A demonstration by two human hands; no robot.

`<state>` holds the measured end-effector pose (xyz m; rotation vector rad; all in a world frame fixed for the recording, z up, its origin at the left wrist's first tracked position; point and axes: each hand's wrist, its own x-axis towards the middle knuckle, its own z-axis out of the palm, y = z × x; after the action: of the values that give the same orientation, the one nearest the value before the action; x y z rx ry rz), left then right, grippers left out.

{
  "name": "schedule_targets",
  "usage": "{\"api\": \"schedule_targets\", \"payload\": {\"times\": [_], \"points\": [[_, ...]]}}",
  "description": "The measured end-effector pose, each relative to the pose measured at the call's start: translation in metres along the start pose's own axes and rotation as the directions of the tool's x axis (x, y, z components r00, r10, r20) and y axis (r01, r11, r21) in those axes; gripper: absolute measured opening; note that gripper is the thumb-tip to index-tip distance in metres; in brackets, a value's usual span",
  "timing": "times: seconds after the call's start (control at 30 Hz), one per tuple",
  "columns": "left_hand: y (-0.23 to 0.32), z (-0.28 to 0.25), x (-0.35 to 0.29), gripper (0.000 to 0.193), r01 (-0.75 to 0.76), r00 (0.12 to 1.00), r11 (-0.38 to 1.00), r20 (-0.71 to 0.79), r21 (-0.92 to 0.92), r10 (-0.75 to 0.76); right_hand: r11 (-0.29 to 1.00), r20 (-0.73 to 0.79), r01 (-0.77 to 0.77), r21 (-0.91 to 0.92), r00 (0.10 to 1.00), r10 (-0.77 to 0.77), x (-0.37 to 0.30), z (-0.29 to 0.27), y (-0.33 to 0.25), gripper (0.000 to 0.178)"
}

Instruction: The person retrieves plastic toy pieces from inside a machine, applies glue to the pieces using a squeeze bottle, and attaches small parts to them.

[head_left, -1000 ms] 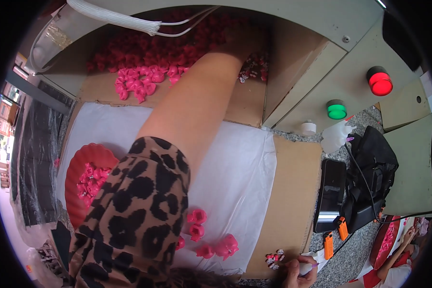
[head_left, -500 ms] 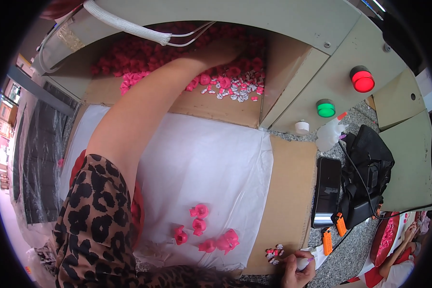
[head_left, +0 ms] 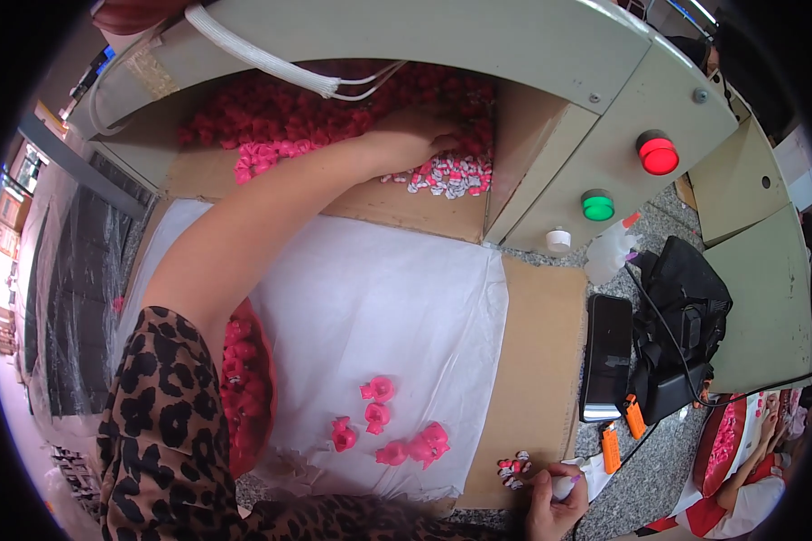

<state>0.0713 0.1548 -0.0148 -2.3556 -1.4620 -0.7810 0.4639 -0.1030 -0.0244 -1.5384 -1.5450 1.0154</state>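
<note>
My left hand [head_left: 412, 142] reaches into the shadowed cardboard-lined opening of a grey machine. Its fingers look bent together over heaped pink pieces [head_left: 266, 113]; what is in them is too dark to make out. Just below it lie small white-and-pink pieces [head_left: 451, 176]. At the lower right my right hand [head_left: 555, 507] is closed round a small white bottle [head_left: 564, 488] with a purple tip. A little cluster of white-and-red pieces [head_left: 513, 469] lies beside that hand on cardboard. Several pink cup-shaped pieces [head_left: 378, 417] rest on the white sheet [head_left: 379, 307].
A red tray [head_left: 266, 410] of pink pieces sits beside my left sleeve. To the right are a phone [head_left: 607, 356], a black bag [head_left: 686, 334], orange-ended connectors [head_left: 611, 448] and a clear bottle [head_left: 609, 254]. Another person's arm [head_left: 740, 482] shows at far right.
My left hand has drawn back nearer from deeper in the pink heap. More of the red tray shows. My right hand stays by the little cluster, and the whole view has shifted slightly.
</note>
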Motion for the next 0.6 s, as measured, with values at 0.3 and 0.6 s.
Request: {"api": "schedule_targets", "payload": {"times": [0.3, 0.6], "points": [[-0.001, -0.004, 0.015, 0.021, 0.421, 0.878, 0.907, 0.236, 0.033, -0.416, 0.995, 0.01, 0.1, -0.014, 0.995, -0.1, 0.002, 0.002, -0.009, 0.009], [-0.028, 0.017, 0.005, 0.029, 0.418, 0.907, 0.907, 0.029, 0.052, -0.42, 0.979, 0.024, 0.206, 0.003, 0.978, -0.206, 0.004, 0.001, -0.007, 0.011]]}}
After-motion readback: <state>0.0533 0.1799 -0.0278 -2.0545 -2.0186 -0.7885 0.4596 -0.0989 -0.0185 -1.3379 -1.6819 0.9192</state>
